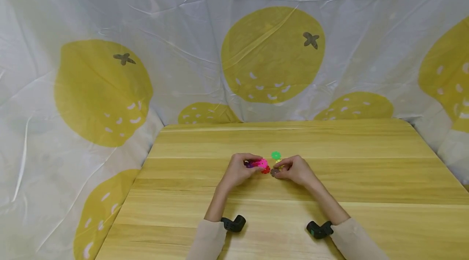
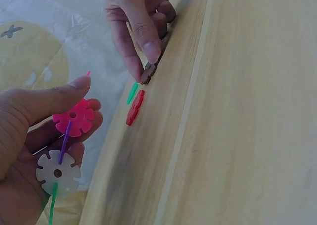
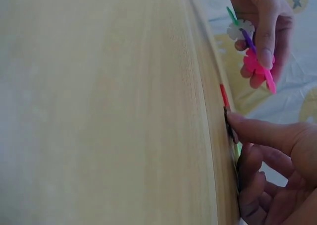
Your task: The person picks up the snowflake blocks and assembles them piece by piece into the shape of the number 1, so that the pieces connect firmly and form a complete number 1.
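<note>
Lemon-print cloth (image 1: 183, 72): hanging wrinkled behind it all, likely just a backdrop.
Table (image 1: 234, 139): stretching out below, taking the loose discs within easy reach of both hands.
Left hand (image 1: 237, 171): half curled, thumb pinching a chain of discs (image 2: 65, 141) against the fingers, raised above the wood; probably for free access to its end.
Right hand (image 1: 298, 170): down low, thumb and finger closed on a brown disc (image 1: 274, 172) by the edge, presumably for a clear rim.
Chain: pink disc (image 2: 74, 117) in the grip, purple disc (image 2: 65, 136) set crosswise, then white disc (image 2: 44, 171) and a green tail; slots apparently holding it together.
Brown disc: between the fingertips, contact with the wood impossible to tell.
Green disc (image 1: 276, 155): lying beyond, ungripped.
Red disc (image 1: 266, 170): flat between the hands.
Yellow piece (image 1: 279, 164): half hidden behind the right fingers.
</note>
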The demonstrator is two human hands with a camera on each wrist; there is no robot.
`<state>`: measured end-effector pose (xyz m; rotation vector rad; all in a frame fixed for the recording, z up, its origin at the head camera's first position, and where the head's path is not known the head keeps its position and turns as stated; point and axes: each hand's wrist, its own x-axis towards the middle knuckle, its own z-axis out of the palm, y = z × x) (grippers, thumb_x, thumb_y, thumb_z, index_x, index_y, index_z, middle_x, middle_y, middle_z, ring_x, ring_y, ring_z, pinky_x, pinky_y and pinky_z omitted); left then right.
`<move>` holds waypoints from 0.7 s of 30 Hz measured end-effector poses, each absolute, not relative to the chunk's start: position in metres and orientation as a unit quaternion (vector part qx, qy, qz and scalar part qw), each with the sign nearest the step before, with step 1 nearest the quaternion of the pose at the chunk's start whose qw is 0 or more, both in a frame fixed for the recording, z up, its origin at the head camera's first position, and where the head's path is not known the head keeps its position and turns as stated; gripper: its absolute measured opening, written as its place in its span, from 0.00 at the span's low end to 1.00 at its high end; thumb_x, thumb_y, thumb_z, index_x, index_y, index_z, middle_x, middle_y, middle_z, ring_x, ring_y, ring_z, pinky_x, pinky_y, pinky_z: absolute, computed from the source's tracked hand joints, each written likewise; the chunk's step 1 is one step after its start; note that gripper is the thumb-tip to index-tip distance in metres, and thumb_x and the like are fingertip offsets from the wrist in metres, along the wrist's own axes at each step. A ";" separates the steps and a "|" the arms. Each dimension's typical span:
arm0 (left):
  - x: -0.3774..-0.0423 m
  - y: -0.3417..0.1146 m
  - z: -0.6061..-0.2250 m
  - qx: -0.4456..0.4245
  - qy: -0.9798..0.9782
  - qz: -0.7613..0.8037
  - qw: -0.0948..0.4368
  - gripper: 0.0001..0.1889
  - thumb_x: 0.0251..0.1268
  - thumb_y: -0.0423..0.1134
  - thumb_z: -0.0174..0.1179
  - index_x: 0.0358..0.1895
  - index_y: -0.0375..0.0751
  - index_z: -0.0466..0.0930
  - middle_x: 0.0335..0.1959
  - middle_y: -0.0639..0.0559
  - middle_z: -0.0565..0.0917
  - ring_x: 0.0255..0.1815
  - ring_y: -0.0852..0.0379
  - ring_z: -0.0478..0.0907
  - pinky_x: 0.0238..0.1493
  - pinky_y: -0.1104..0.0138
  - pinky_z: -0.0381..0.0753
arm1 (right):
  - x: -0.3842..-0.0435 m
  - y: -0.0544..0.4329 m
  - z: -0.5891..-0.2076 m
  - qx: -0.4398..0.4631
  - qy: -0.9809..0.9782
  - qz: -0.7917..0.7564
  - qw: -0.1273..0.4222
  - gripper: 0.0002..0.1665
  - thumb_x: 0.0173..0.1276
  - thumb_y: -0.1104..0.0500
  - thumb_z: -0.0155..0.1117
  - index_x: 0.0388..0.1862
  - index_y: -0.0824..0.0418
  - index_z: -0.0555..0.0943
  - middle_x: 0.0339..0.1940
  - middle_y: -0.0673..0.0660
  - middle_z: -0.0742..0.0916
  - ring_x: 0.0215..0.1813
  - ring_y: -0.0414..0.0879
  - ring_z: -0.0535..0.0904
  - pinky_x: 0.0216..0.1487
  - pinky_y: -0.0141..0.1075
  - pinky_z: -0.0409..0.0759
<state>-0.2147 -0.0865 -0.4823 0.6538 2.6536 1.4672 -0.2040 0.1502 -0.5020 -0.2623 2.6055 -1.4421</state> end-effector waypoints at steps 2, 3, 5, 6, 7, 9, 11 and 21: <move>-0.214 -0.087 -0.482 0.207 0.852 0.480 0.029 0.14 0.61 0.32 0.75 0.50 0.39 0.91 0.49 0.45 0.91 0.51 0.52 0.88 0.50 0.67 0.87 | -0.203 0.150 -0.502 -0.084 0.870 -0.480 0.074 0.12 0.54 0.63 0.83 0.38 0.62 0.91 0.23 0.52 0.85 0.27 0.41 0.75 0.30 0.32 0.73; -0.213 -0.087 -0.481 0.204 0.851 0.483 0.033 0.14 0.61 0.32 0.74 0.50 0.39 0.91 0.50 0.45 0.91 0.51 0.52 0.87 0.50 0.67 0.86 | -0.202 0.150 -0.502 -0.083 0.870 -0.481 0.072 0.12 0.54 0.63 0.83 0.37 0.62 0.90 0.24 0.53 0.85 0.28 0.41 0.76 0.31 0.32 0.74; -0.212 -0.087 -0.481 0.200 0.849 0.488 0.040 0.15 0.61 0.32 0.75 0.51 0.40 0.91 0.51 0.46 0.91 0.53 0.52 0.87 0.51 0.68 0.86 | -0.200 0.150 -0.502 -0.078 0.865 -0.490 0.072 0.13 0.54 0.64 0.83 0.37 0.64 0.87 0.28 0.55 0.86 0.30 0.41 0.78 0.34 0.32 0.76; -0.212 -0.087 -0.480 0.200 0.847 0.490 0.043 0.15 0.60 0.32 0.75 0.51 0.40 0.91 0.51 0.46 0.91 0.53 0.53 0.87 0.51 0.68 0.86 | -0.199 0.150 -0.502 -0.074 0.862 -0.497 0.072 0.13 0.55 0.65 0.82 0.37 0.64 0.86 0.30 0.56 0.86 0.31 0.41 0.79 0.35 0.32 0.77; -0.212 -0.087 -0.480 0.201 0.847 0.491 0.044 0.15 0.60 0.33 0.75 0.51 0.40 0.91 0.51 0.46 0.91 0.53 0.53 0.87 0.51 0.68 0.86 | -0.198 0.151 -0.502 -0.072 0.856 -0.506 0.076 0.13 0.56 0.66 0.81 0.37 0.65 0.85 0.31 0.57 0.86 0.31 0.41 0.80 0.35 0.32 0.79; -0.212 -0.087 -0.480 0.201 0.847 0.490 0.046 0.15 0.59 0.34 0.76 0.51 0.41 0.91 0.51 0.46 0.91 0.53 0.53 0.87 0.51 0.68 0.86 | -0.196 0.152 -0.502 -0.073 0.841 -0.529 0.087 0.13 0.59 0.68 0.78 0.39 0.67 0.82 0.32 0.59 0.86 0.31 0.41 0.81 0.33 0.32 0.82; -0.212 -0.087 -0.481 0.202 0.847 0.489 0.047 0.15 0.58 0.35 0.77 0.50 0.41 0.91 0.51 0.46 0.91 0.53 0.53 0.87 0.51 0.69 0.86 | -0.195 0.153 -0.502 -0.072 0.823 -0.555 0.100 0.11 0.62 0.70 0.75 0.40 0.69 0.81 0.31 0.60 0.86 0.31 0.43 0.83 0.32 0.32 0.84; -0.212 -0.087 -0.481 0.216 0.852 0.475 0.037 0.14 0.59 0.35 0.76 0.49 0.41 0.92 0.48 0.47 0.92 0.51 0.53 0.88 0.50 0.70 0.85 | -0.197 0.162 -0.497 -0.097 0.764 -0.630 0.104 0.12 0.69 0.72 0.67 0.48 0.76 0.77 0.39 0.70 0.88 0.37 0.53 0.89 0.37 0.39 0.89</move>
